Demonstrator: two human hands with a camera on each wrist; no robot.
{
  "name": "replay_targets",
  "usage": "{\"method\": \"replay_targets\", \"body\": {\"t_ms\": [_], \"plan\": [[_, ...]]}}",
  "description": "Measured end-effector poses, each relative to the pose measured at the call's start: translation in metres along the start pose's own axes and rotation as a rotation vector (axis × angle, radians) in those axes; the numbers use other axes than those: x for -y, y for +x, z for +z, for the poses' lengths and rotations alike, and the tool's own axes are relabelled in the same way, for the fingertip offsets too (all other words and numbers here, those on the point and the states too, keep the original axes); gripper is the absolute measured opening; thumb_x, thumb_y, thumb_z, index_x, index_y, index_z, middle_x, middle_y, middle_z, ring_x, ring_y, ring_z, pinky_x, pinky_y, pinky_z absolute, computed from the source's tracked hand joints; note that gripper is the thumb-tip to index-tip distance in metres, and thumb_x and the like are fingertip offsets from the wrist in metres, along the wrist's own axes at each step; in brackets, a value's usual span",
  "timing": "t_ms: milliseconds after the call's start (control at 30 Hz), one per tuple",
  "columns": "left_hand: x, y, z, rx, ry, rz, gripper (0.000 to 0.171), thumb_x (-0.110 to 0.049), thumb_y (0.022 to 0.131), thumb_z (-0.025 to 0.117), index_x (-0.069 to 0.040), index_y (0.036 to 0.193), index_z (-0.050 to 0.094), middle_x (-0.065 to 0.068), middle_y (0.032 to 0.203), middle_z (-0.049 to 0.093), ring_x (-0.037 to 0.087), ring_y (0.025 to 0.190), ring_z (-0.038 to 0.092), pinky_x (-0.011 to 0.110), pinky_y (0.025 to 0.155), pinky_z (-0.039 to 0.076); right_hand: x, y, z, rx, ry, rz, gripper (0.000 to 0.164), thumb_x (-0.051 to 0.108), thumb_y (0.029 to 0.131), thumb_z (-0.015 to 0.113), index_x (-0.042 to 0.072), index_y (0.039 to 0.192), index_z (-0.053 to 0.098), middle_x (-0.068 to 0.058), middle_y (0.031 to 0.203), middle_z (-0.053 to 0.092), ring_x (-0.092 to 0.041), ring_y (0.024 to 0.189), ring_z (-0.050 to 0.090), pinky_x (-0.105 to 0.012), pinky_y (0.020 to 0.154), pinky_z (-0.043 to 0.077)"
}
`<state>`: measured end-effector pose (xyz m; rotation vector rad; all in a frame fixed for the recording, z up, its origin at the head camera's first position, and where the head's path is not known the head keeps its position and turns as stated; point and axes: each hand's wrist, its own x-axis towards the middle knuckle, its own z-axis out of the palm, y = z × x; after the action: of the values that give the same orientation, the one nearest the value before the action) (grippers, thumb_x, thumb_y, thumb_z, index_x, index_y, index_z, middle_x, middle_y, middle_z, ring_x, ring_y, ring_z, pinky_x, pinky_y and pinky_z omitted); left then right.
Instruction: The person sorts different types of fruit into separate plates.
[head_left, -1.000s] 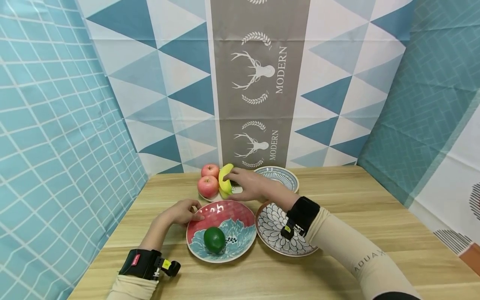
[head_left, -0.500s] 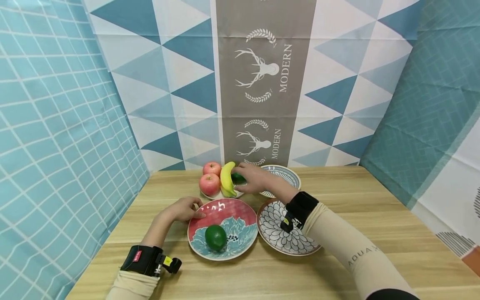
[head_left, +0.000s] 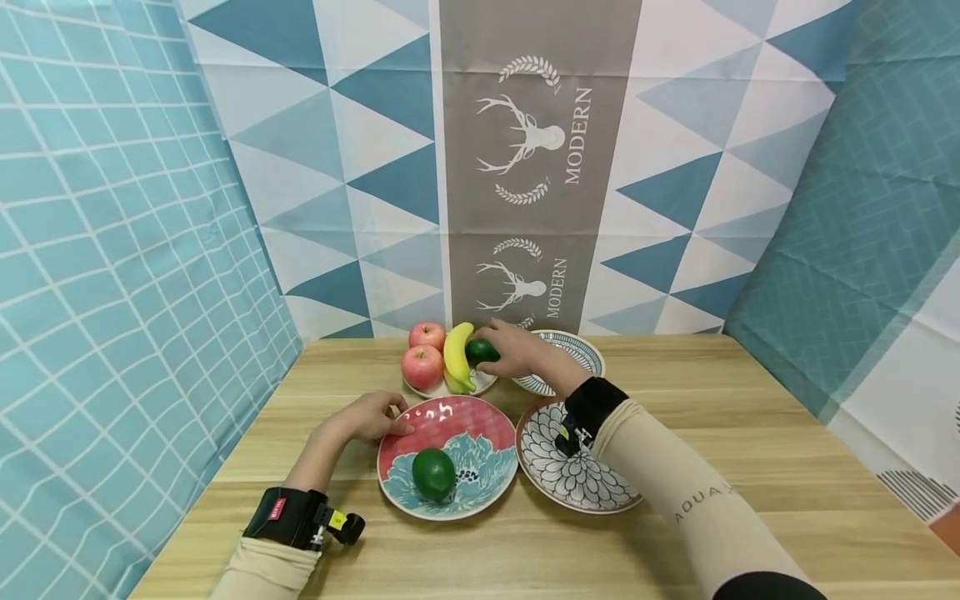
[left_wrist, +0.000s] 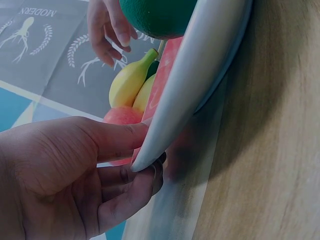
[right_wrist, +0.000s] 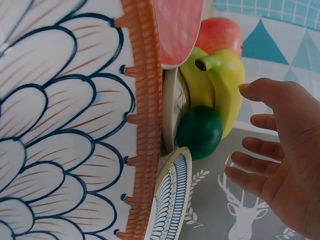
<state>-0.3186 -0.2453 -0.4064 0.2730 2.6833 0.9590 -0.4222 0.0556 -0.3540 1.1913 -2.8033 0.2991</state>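
My left hand [head_left: 363,417] pinches the rim of a red and blue flower plate [head_left: 442,412], thumb on top and fingers curled underneath. On that plate lies a dark green oval fruit [head_left: 433,475] that looks like an avocado. At the back, my right hand [head_left: 510,346] hovers with its fingers apart beside a second dark green fruit [right_wrist: 200,132]; the right wrist view shows a gap between them. This fruit sits against yellow bananas [right_wrist: 227,85] on a small white plate [head_left: 486,384]. Two pinkish apples [head_left: 422,367] are on the left of the same plate.
A brown-rimmed plate with a petal pattern [head_left: 555,454] stands close to the right of the red and blue plate, beneath my right forearm. Behind it is a blue-patterned dish [head_left: 592,362], partly covered by the right hand. Patterned cloth [head_left: 517,167] hangs behind the wooden table.
My right hand has drawn back to the right from the bananas, and the green fruit it hid now shows. The left hand still holds the plate rim. The head view has shifted slightly.
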Motion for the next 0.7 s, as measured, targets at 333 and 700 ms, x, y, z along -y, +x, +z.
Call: {"method": "replay_targets", "body": {"t_ms": [333,700], "plan": [[0.002,-0.003,-0.001,-0.002,0.004,-0.008,0.022,-0.018,0.098,0.077,-0.005,0.113,0.067,0.01,0.094,0.064,0.023,0.078,0.063,0.035,0.063,0.058,-0.005,0.015,0.007,0.02,-0.059,0.041,0.059,0.037,0.099,0.073,0.008,0.147,0.056,-0.017,0.139,0.054,-0.03,0.119,0.06,-0.044,0.102,0.051],[0.003,0.0,0.001,-0.004,0.015,-0.021,0.02,-0.019,0.097,0.078,-0.008,0.111,0.068,0.01,0.093,0.063,0.022,0.077,0.061,0.033,0.062,0.058,-0.015,0.024,0.019,0.023,-0.037,0.099,0.062,0.038,0.1,0.072,0.006,0.15,0.054,-0.019,0.145,0.052,-0.033,0.128,0.057,-0.047,0.109,0.048]]}}
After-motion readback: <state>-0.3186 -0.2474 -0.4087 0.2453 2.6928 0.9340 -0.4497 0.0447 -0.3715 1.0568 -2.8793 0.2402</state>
